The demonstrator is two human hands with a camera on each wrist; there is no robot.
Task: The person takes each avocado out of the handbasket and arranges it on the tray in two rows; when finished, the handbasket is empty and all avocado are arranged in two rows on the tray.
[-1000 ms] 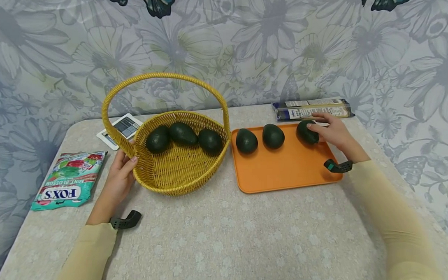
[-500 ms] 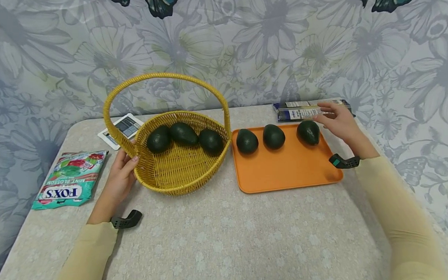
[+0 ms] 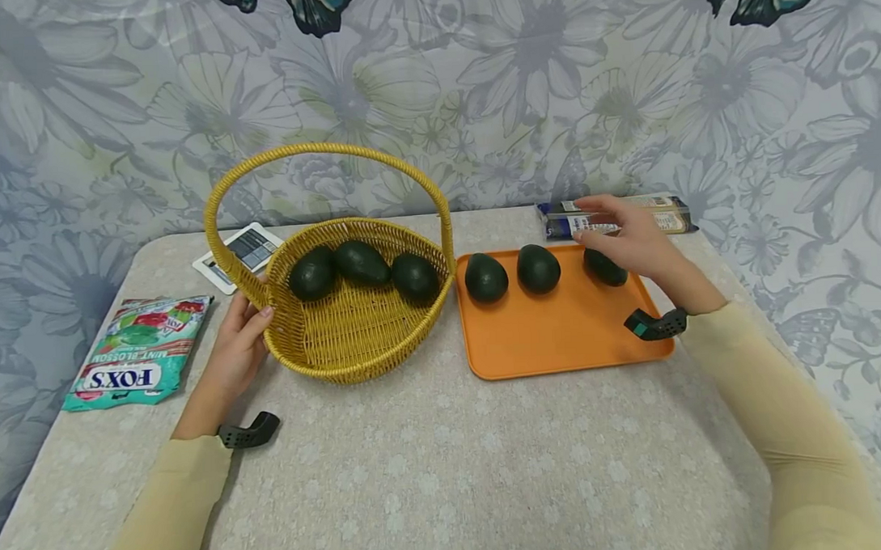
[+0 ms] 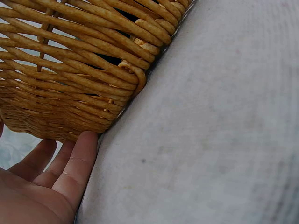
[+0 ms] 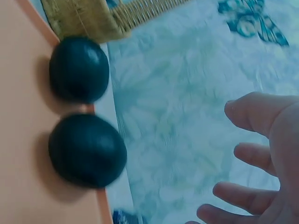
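A yellow wicker basket (image 3: 355,335) with a tall handle holds three dark green avocados (image 3: 361,263). My left hand (image 3: 241,347) grips its left side, thumb at the rim; the left wrist view shows fingers (image 4: 79,168) against the woven outer wall. To the right lies an orange tray (image 3: 552,336) bearing three more avocados (image 3: 487,277) in a row along its far side. My right hand (image 3: 632,240) hovers over the rightmost avocado (image 3: 602,269), partly covering it. Its fingers are spread and hold nothing in the right wrist view, apart from two avocados (image 5: 88,150).
A long dark packet (image 3: 672,217) lies behind the tray, partly hidden by my right hand. Left of the basket are a teal FOX'S bag (image 3: 140,350) and a white device (image 3: 250,248) with a dark panel. A patterned wall covering (image 3: 478,87) rises behind the table.
My right hand let go of the rightmost avocado, drew back to the right, then moved left above it. That avocado stays on the tray. My left hand and the basket have hardly moved.
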